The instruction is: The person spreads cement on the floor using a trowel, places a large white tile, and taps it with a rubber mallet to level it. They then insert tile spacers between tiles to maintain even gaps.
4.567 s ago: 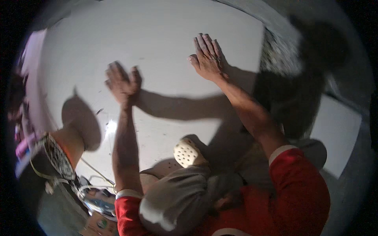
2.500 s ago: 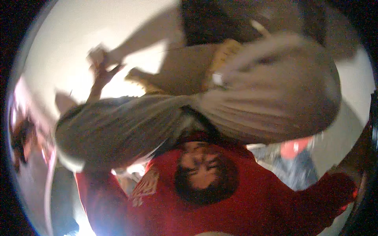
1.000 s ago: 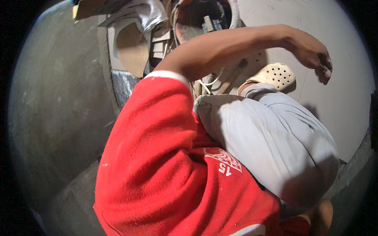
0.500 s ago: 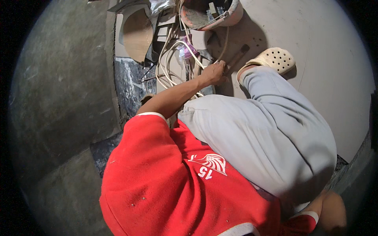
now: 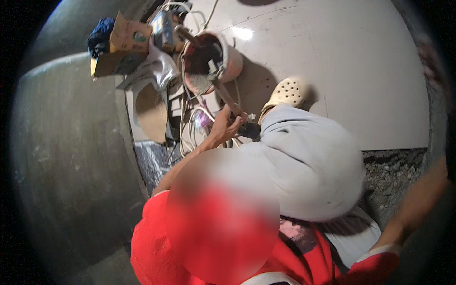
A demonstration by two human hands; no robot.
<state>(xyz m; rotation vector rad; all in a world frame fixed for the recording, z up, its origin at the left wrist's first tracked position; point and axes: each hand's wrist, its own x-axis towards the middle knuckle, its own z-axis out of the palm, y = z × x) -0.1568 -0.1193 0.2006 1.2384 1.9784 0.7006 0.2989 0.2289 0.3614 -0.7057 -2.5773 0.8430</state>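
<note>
My left hand (image 5: 227,126) is closed around the wooden handle of a hammer (image 5: 226,97), near its dark head. The handle slants up and away toward the bucket (image 5: 233,61), a pinkish pail with grey residue and tools inside. Pale cables (image 5: 186,124) lie looped beside this hand, with a purple-and-clear plastic wrapper (image 5: 203,118) among them. My right forearm (image 5: 418,199), smeared by motion, stretches out to the right edge. A blurred skin-toned shape at the upper right is probably my right hand (image 5: 430,64); its fingers cannot be made out.
Large pale tiles (image 5: 361,61) cover the floor ahead, ending at a strip of rough rubble (image 5: 394,175) on the right. An open cardboard box (image 5: 129,38), a silvery plastic sheet (image 5: 161,66) and a brown board (image 5: 151,111) sit at left. My cream clog (image 5: 287,92) rests on the tiles.
The hammer, lying on the tiles before, is now in my left hand. My right arm has swung outward to the right. The view has shifted, bringing in the whole bucket and the box.
</note>
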